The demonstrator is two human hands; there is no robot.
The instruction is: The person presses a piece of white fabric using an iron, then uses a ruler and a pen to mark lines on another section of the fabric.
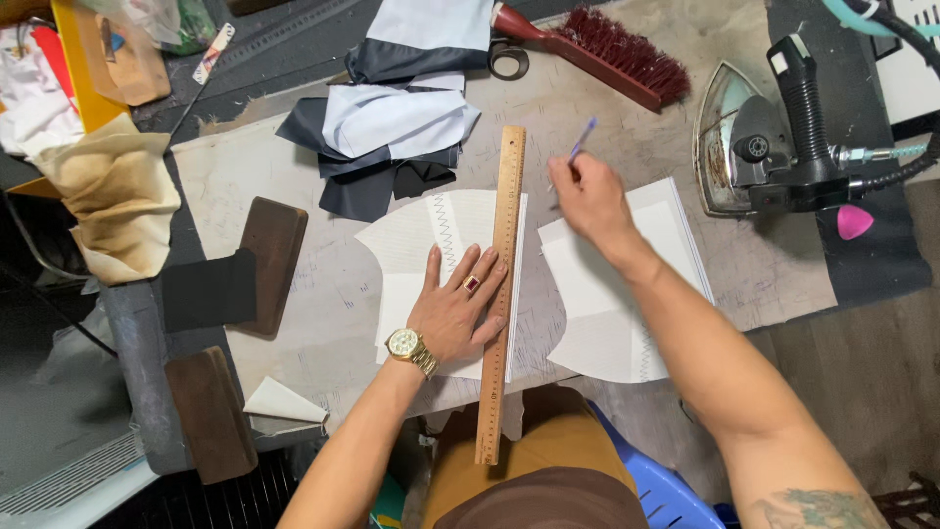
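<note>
My left hand (455, 309), with a gold watch and a ring, lies flat on a white curved fabric piece (411, 245) and presses against a long wooden ruler (502, 284) that runs upright across it. My right hand (587, 201) hovers just right of the ruler's upper part, fingers closed on a thin blue pen (582, 140) that points up and away. Under that hand and forearm lies a second stack of white fabric pieces (607, 294).
A steam iron (774, 137) rests at the right with a pink chalk piece (854, 222) beside it. A red-bristled brush (607, 44), scissors (507, 59) and dark and white fabric cuts (387, 127) lie at the back. Wooden blocks (274, 255) and a tan cloth (117, 191) sit left.
</note>
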